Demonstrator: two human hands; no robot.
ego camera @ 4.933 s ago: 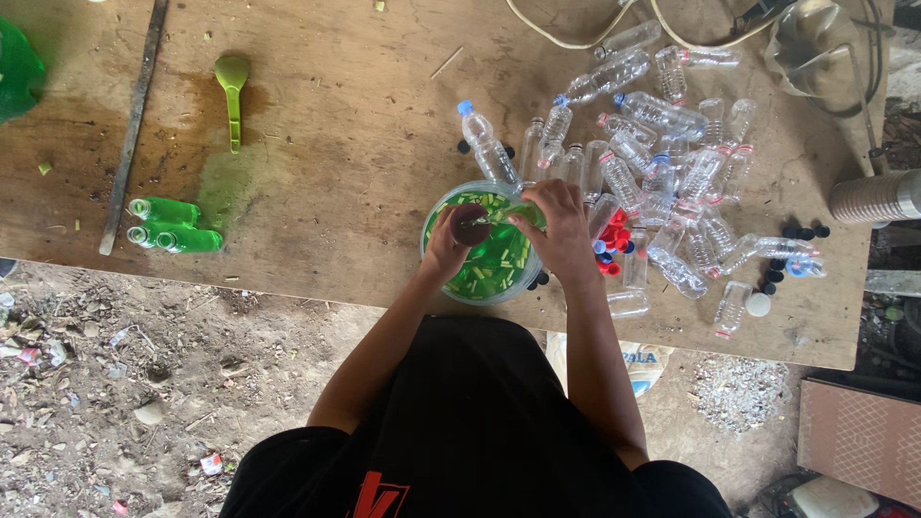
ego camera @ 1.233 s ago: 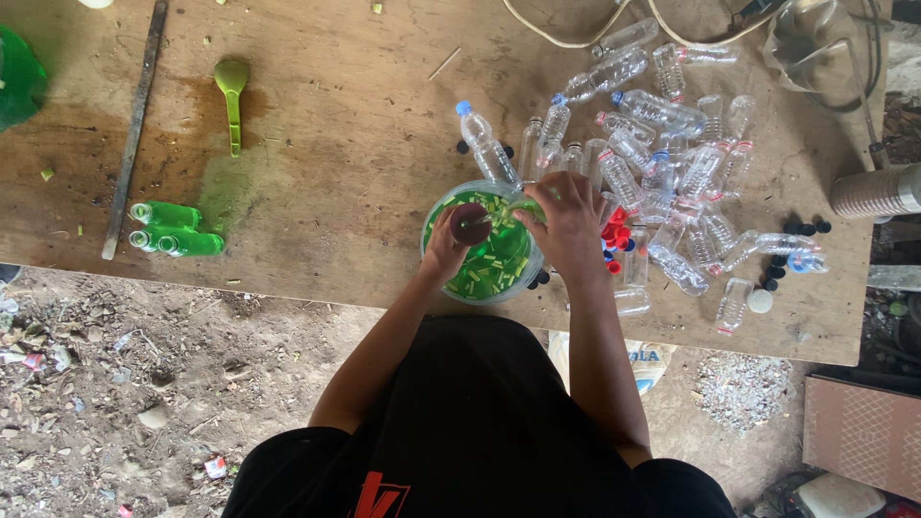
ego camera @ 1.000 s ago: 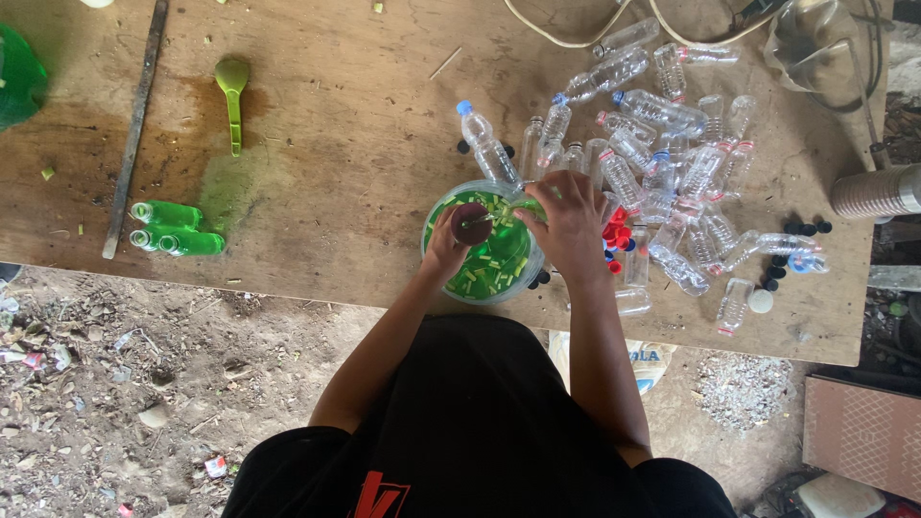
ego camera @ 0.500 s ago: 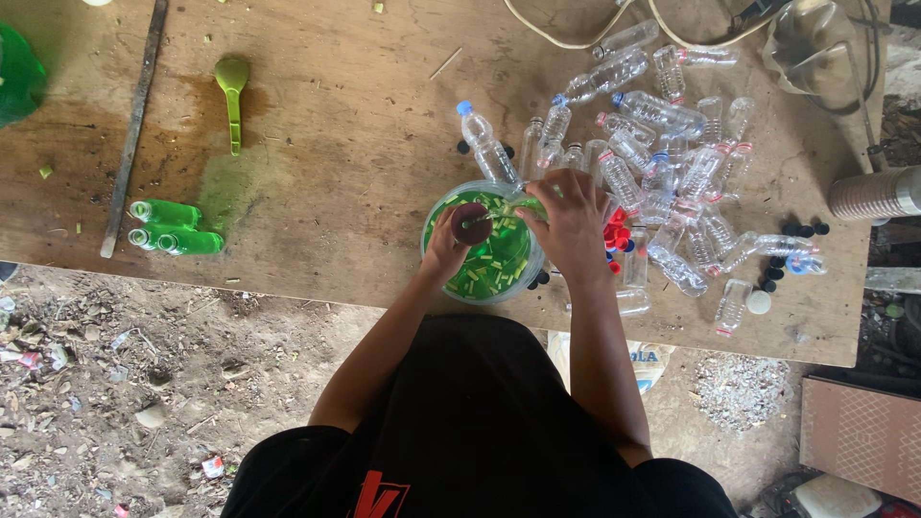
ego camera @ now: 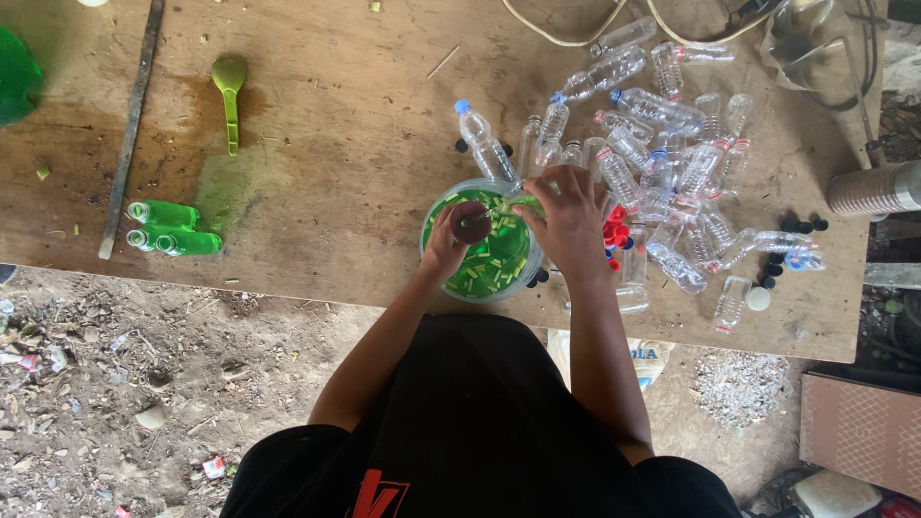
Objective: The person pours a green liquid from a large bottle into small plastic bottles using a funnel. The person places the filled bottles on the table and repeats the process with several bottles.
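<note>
Left hand (ego camera: 447, 245) is gripping a small dark round piece (ego camera: 471, 222), closed around its lower edge and holding it over the bowl (ego camera: 434, 199). Whether that piece is a funnel or a lid cannot be told from above. Right hand (ego camera: 570, 217) is curling over the bowl's far right rim with fingers bent, seemingly pinching a pale green bit at the fingertips; what exactly it is holding is hidden.

The bowl is sitting near the table's (ego camera: 336, 115) front edge, a little right of the middle, and is filled with green liquid and many short green strips (ego camera: 499, 264).

To do this well, I judge the left hand should be keeping the round piece level and centred over the bowl so drips are falling back in, while the right hand is feeding in strips a few at a time rather than in a clump. Elbows should be staying clear of the front edge.

Just right of the bowl, a heap of empty clear bottles (ego camera: 662, 173) is spreading toward the far right corner, with red caps (ego camera: 614, 230) touching the pile and dark caps (ego camera: 801, 226) nearer the right edge. Toward the left edge, three filled green bottles (ego camera: 173, 228) are lying together, a green scoop (ego camera: 229, 96) behind them and a long dark bar (ego camera: 129, 129) beside.
</note>
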